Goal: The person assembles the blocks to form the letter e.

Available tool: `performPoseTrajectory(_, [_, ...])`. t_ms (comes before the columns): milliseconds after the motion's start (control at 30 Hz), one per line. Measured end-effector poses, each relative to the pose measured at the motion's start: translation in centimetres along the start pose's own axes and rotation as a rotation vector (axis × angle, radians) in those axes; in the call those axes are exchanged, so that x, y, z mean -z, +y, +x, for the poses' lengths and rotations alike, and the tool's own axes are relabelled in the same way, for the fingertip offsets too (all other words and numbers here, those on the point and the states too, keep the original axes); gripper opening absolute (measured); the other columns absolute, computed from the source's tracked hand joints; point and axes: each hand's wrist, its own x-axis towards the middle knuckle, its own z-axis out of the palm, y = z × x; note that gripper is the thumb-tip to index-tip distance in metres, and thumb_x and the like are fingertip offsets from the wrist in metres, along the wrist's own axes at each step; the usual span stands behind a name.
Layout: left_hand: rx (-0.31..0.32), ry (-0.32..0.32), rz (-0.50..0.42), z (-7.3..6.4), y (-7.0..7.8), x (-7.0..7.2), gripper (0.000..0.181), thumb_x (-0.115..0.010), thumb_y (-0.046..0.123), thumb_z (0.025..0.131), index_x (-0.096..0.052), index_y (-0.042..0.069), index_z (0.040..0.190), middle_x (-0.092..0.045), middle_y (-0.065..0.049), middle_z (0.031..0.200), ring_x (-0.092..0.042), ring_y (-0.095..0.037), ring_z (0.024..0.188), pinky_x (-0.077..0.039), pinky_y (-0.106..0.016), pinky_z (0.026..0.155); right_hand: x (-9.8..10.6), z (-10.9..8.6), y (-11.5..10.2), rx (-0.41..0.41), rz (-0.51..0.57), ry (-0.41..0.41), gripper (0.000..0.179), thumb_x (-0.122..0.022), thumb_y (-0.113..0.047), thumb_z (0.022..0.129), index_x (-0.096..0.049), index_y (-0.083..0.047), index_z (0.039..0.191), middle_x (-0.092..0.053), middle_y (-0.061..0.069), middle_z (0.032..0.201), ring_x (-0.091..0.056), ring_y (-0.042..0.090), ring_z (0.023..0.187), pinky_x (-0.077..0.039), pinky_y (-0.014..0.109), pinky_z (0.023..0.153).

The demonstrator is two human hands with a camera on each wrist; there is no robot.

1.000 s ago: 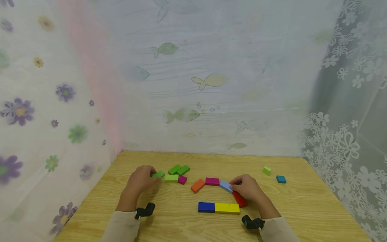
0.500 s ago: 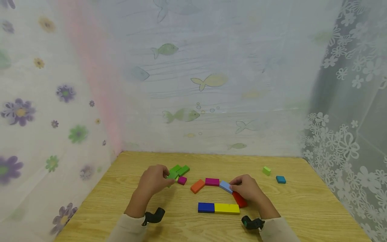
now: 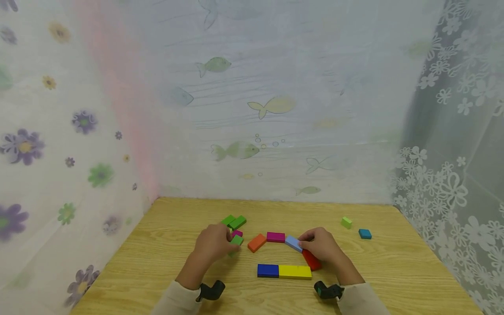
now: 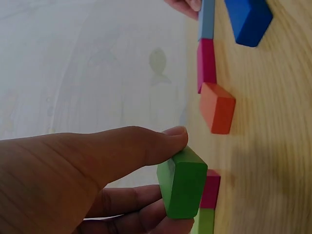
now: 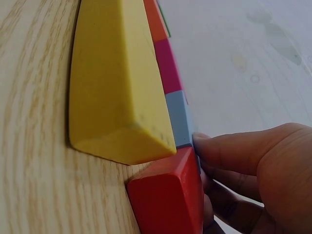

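Observation:
My left hand [image 3: 214,243] pinches a green block [image 3: 236,240] between thumb and fingers; the left wrist view shows the block [image 4: 186,187] tilted in the grip. It is held just left of an orange block [image 3: 257,243]. My right hand [image 3: 323,245] grips the far end of a light blue block [image 3: 293,243], thumb along its edge in the right wrist view. That block joins a magenta block [image 3: 276,237] and a red block [image 3: 312,260] in a curved row. Below the curve lie a dark blue block [image 3: 267,271] and a longer yellow block [image 3: 295,271], end to end.
Behind my left hand sit two green blocks [image 3: 238,222] and a small magenta block [image 3: 237,233], with a light green one [image 4: 206,222] mostly hidden. A small lime block [image 3: 346,222] and a teal block [image 3: 365,234] lie at the right. A patterned curtain [image 3: 275,166] borders the wooden table [image 3: 393,271].
My left hand has carried the green block rightward and nearer, past the light green and small magenta blocks, to beside the orange one. My right hand stays at the light blue block.

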Motion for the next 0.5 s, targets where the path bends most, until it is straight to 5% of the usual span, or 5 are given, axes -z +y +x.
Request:
performPoseTrajectory(200, [-0.023,-0.006,0.008,-0.1,0.3,-0.9,0.049,-0.092,0.037,0.075,-0.051,0.020,0.054,-0.035,0.010,0.054,-0.035,-0.010,0.051,-0.026,-0.026,0.047,0.0,0.0,-0.2,0.017,0.000,-0.006,0.012,-0.077,-0.016,0.093,-0.081,-0.011,0.103,-0.073,0.002,0.099,-0.064,0.018,0.087,-0.060,0.037,0.079])
performPoseTrajectory(500, [-0.044,-0.046,0.000,0.0,0.6,-2.0,0.067,-0.093,0.038,0.074,-0.033,0.022,0.048,-0.017,0.012,0.051,-0.016,-0.007,0.049,-0.015,-0.024,0.046,0.1,-0.2,-0.4,0.003,0.000,-0.007,0.013,-0.077,-0.015,0.093,-0.080,-0.011,0.104,-0.073,0.002,0.099,-0.064,0.017,0.087,-0.060,0.037,0.080])
